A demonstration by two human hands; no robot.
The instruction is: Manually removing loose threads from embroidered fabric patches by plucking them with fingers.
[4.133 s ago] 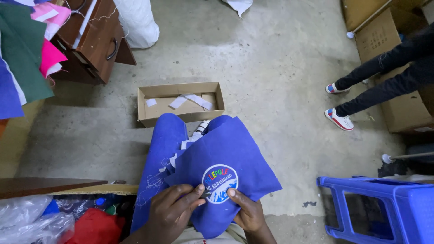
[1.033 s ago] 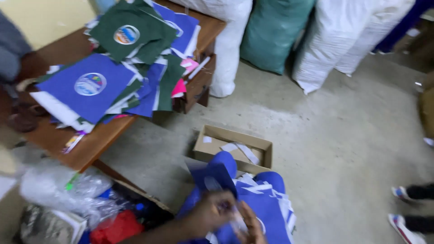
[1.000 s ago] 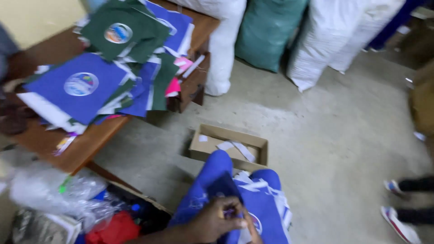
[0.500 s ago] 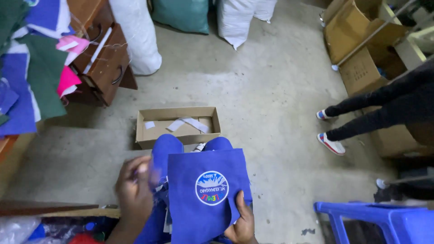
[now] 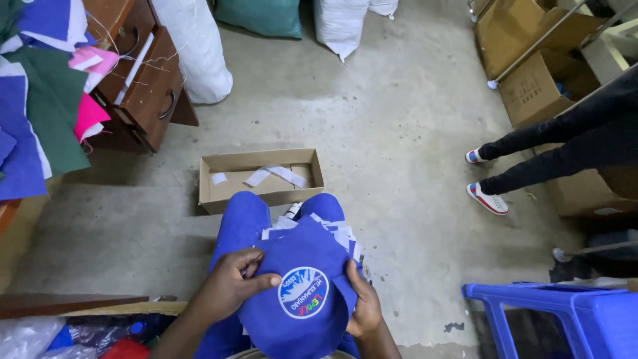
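Holding a blue fabric piece on our lap, we work over it with both hands. Our left hand lies on the upper left part of the cloth, the fingers bent and pinching a fold of it near the edge. Our right hand grips the right edge of the same piece, thumb on top and fingers under it. So both hands are closed on the cloth and neither is free. Between the hands sits a round printed badge, white and light blue, facing up to us.

Under this piece, a little further from us, we see more blue fabric with white strips lying on our knees. Beyond the hands, on the concrete floor, stands an open cardboard box with some white strips inside. To the left of the left hand there is a wooden counter with drawers, and blue, green and pink cloth pieces hang over it. To the right of the right hand stands a blue plastic stool, and further away we see another person's legs and shoes.

We judge that the step in hand is folding or shaping the piece around the badge. The next move probably calls for a firm grip with the right hand while the left one turns the edge neatly.
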